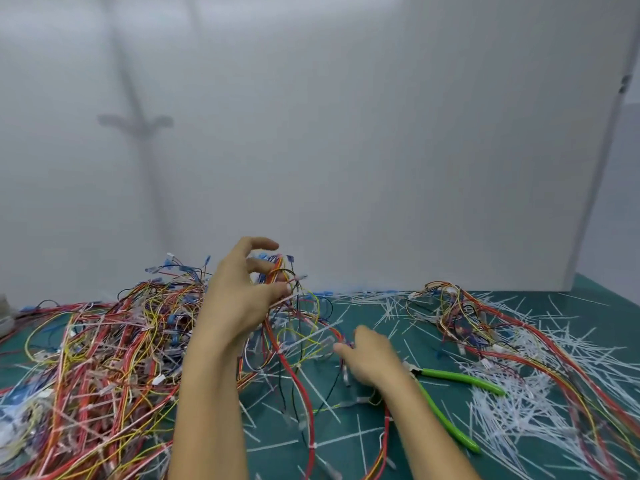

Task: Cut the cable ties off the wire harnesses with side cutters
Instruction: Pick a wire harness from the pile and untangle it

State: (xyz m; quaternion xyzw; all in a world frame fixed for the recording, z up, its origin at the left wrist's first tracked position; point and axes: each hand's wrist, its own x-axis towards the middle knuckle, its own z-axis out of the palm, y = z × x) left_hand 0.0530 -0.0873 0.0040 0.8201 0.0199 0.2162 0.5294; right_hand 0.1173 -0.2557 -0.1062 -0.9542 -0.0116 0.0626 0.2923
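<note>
The left hand is lifted up, pinching a wire harness. The right hand lies low and loose on wires. Green side cutters rest beside it.

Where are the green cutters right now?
The green-handled side cutters lie on the green mat at lower right, just beside the right hand, which isn't holding them, near the heap of cut white ties.
</note>
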